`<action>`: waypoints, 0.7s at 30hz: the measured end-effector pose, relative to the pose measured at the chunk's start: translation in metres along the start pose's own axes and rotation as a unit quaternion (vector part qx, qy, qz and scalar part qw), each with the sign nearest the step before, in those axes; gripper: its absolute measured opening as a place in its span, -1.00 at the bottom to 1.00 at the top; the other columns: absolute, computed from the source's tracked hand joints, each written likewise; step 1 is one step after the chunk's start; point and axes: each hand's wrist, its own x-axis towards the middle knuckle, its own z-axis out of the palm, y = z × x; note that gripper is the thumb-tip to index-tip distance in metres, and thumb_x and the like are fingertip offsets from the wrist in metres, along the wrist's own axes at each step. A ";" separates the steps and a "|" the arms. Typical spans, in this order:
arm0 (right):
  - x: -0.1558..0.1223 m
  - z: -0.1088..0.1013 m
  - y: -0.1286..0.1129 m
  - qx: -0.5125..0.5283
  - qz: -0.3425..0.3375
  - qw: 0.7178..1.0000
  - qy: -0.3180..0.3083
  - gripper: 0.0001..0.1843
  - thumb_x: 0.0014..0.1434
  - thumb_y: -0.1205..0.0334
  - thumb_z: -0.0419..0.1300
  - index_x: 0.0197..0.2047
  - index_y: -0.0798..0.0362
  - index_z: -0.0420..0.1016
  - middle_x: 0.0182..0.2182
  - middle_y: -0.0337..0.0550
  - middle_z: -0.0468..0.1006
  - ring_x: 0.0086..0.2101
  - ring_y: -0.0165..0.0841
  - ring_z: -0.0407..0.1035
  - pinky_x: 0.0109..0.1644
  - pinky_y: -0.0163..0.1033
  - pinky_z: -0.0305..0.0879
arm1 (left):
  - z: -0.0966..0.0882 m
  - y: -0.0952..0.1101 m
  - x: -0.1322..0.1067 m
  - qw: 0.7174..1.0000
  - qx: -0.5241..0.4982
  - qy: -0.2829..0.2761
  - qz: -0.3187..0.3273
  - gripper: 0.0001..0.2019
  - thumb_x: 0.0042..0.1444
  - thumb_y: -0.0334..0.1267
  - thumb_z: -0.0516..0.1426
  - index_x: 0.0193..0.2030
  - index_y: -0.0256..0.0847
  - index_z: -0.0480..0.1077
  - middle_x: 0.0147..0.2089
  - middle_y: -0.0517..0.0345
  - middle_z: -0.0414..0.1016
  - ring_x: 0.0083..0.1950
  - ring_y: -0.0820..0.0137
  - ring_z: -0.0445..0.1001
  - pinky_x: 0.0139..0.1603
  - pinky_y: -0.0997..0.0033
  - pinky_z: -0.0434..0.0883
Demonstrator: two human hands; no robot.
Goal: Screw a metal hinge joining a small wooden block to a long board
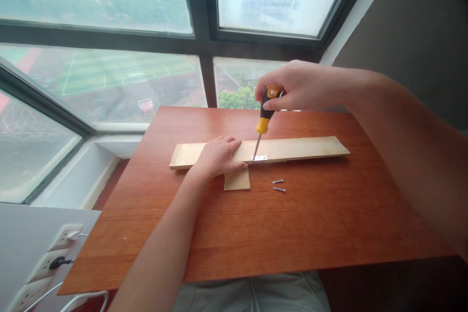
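Observation:
A long pale wooden plank (300,148) lies across the reddish-brown table (256,224). My left hand (217,157) rests flat on the plank's left part with its fingers spread, pressing it down. My right hand (296,87) is closed round the orange-and-black handle of a screwdriver (263,118), held nearly upright. The screwdriver's tip meets a small metal bracket (260,158) at the plank's near edge. A short wooden piece (237,180) sticks out toward me from under the plank, partly hidden by my left hand.
Two loose screws (278,185) lie on the table just right of the short piece. Large windows (109,73) stand behind the table. A white power strip (47,263) with plugged cables sits at lower left. A dark wall (413,34) rises on the right.

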 end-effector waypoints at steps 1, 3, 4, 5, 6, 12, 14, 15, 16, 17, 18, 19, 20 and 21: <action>0.000 0.000 0.000 0.004 -0.005 1.000 -0.004 -0.74 0.15 0.13 0.19 -0.10 -0.05 0.56 -0.25 -0.19 0.58 -0.30 -0.31 0.40 -0.31 -0.24 0.15 | 0.000 0.000 0.000 1.000 0.000 0.000 0.001 -0.42 0.10 0.22 0.15 0.13 -0.11 0.38 0.06 -0.02 0.49 0.07 0.09 0.45 -0.02 0.21 0.36; -0.002 0.000 -0.001 0.014 -0.023 0.999 -0.019 -0.75 0.15 0.15 0.19 -0.11 -0.04 0.56 -0.24 -0.20 0.59 -0.29 -0.32 0.40 -0.29 -0.24 0.17 | -0.001 0.001 0.000 1.000 0.002 0.002 0.002 -0.42 0.10 0.22 0.16 0.14 -0.11 0.38 0.07 -0.02 0.49 0.07 0.08 0.45 -0.02 0.21 0.35; -0.003 0.001 -0.001 0.021 -0.033 0.999 -0.031 -0.75 0.14 0.16 0.19 -0.11 -0.05 0.57 -0.22 -0.20 0.60 -0.28 -0.32 0.41 -0.28 -0.24 0.18 | -0.001 0.001 0.000 1.000 0.003 0.002 0.002 -0.42 0.10 0.21 0.16 0.14 -0.11 0.38 0.07 -0.02 0.49 0.07 0.08 0.45 -0.02 0.21 0.35; -0.003 0.001 -0.001 0.027 -0.042 0.998 -0.043 -0.75 0.13 0.18 0.20 -0.10 -0.06 0.57 -0.20 -0.20 0.60 -0.27 -0.31 0.42 -0.27 -0.24 0.18 | -0.001 0.001 0.000 1.000 0.005 0.001 0.002 -0.42 0.10 0.21 0.16 0.14 -0.11 0.38 0.07 -0.02 0.49 0.07 0.08 0.45 -0.03 0.21 0.35; -0.003 0.002 -0.001 0.031 -0.050 0.997 -0.054 -0.74 0.13 0.18 0.20 -0.10 -0.06 0.57 -0.19 -0.21 0.60 -0.25 -0.31 0.42 -0.27 -0.24 0.19 | -0.001 0.001 0.000 1.000 0.005 0.000 0.003 -0.42 0.10 0.21 0.16 0.14 -0.11 0.38 0.07 -0.03 0.48 0.07 0.08 0.45 -0.03 0.21 0.35; -0.002 0.004 0.001 0.023 -0.064 0.996 -0.061 -0.72 0.10 0.16 0.23 -0.09 -0.11 0.59 -0.16 -0.21 0.61 -0.23 -0.28 0.44 -0.27 -0.23 0.20 | -0.002 0.001 0.000 1.000 0.012 0.000 0.007 -0.44 0.10 0.23 0.15 0.08 -0.13 0.41 0.03 -0.01 0.50 0.04 0.09 0.45 -0.09 0.23 0.34; -0.003 0.004 0.001 0.018 -0.051 0.997 -0.061 -0.72 0.10 0.12 0.24 -0.09 -0.12 0.60 -0.19 -0.20 0.62 -0.24 -0.26 0.44 -0.29 -0.22 0.20 | -0.002 0.001 0.001 1.000 0.015 0.001 0.008 -0.44 0.11 0.25 0.13 0.06 -0.13 0.41 0.01 -0.01 0.50 0.01 0.10 0.46 -0.11 0.23 0.34; -0.004 0.003 0.000 0.014 -0.044 0.997 -0.060 -0.72 0.10 0.09 0.25 -0.10 -0.13 0.60 -0.20 -0.20 0.62 -0.25 -0.26 0.44 -0.30 -0.22 0.20 | -0.002 0.001 0.001 1.000 0.016 0.002 0.008 -0.44 0.11 0.26 0.12 0.06 -0.14 0.41 0.01 -0.01 0.50 0.00 0.10 0.47 -0.13 0.23 0.34; -0.004 0.003 -0.001 0.007 -0.039 0.998 -0.056 -0.72 0.10 0.06 0.25 -0.11 -0.14 0.61 -0.21 -0.19 0.62 -0.26 -0.25 0.44 -0.30 -0.21 0.19 | -0.002 0.001 0.001 1.000 0.017 0.002 0.008 -0.44 0.11 0.26 0.12 0.06 -0.14 0.41 0.01 -0.01 0.50 0.00 0.11 0.47 -0.13 0.23 0.34; -0.005 0.003 -0.003 -0.002 -0.034 0.998 -0.050 -0.72 0.11 0.03 0.25 -0.11 -0.14 0.61 -0.22 -0.19 0.62 -0.26 -0.24 0.44 -0.31 -0.21 0.19 | -0.002 0.001 0.001 1.000 0.017 0.001 0.009 -0.44 0.11 0.25 0.12 0.05 -0.14 0.41 0.02 -0.01 0.50 -0.01 0.11 0.47 -0.14 0.23 0.33; -0.005 0.004 -0.005 -0.015 -0.027 0.999 -0.043 -0.71 0.11 -0.01 0.24 -0.12 -0.14 0.61 -0.24 -0.18 0.62 -0.27 -0.24 0.44 -0.32 -0.20 0.18 | -0.002 0.001 0.001 1.000 0.018 0.000 0.009 -0.45 0.12 0.25 0.12 0.05 -0.14 0.41 0.02 -0.01 0.49 -0.01 0.11 0.47 -0.14 0.24 0.33; -0.005 0.005 -0.007 -0.030 -0.017 0.999 -0.033 -0.69 0.11 -0.05 0.23 -0.14 -0.12 0.61 -0.27 -0.17 0.61 -0.29 -0.23 0.43 -0.33 -0.20 0.17 | -0.002 0.000 0.001 1.000 0.018 -0.001 0.010 -0.46 0.12 0.24 0.13 0.04 -0.14 0.41 0.02 -0.01 0.49 0.00 0.11 0.47 -0.14 0.24 0.33; -0.004 0.006 -0.010 -0.049 -0.004 0.999 -0.022 -0.66 0.12 -0.10 0.22 -0.16 -0.10 0.61 -0.32 -0.15 0.60 -0.31 -0.23 0.43 -0.34 -0.19 0.15 | -0.002 0.000 0.001 1.000 0.017 -0.002 0.010 -0.46 0.11 0.23 0.13 0.05 -0.14 0.41 0.02 -0.01 0.49 0.00 0.11 0.47 -0.13 0.24 0.33; -0.003 0.008 -0.013 -0.069 0.009 0.997 -0.012 -0.63 0.13 -0.16 0.21 -0.18 -0.08 0.61 -0.38 -0.13 0.59 -0.34 -0.22 0.42 -0.36 -0.19 0.13 | -0.002 0.000 0.001 1.000 0.015 -0.001 0.010 -0.46 0.11 0.23 0.14 0.06 -0.13 0.41 0.03 -0.01 0.49 0.01 0.11 0.47 -0.12 0.24 0.33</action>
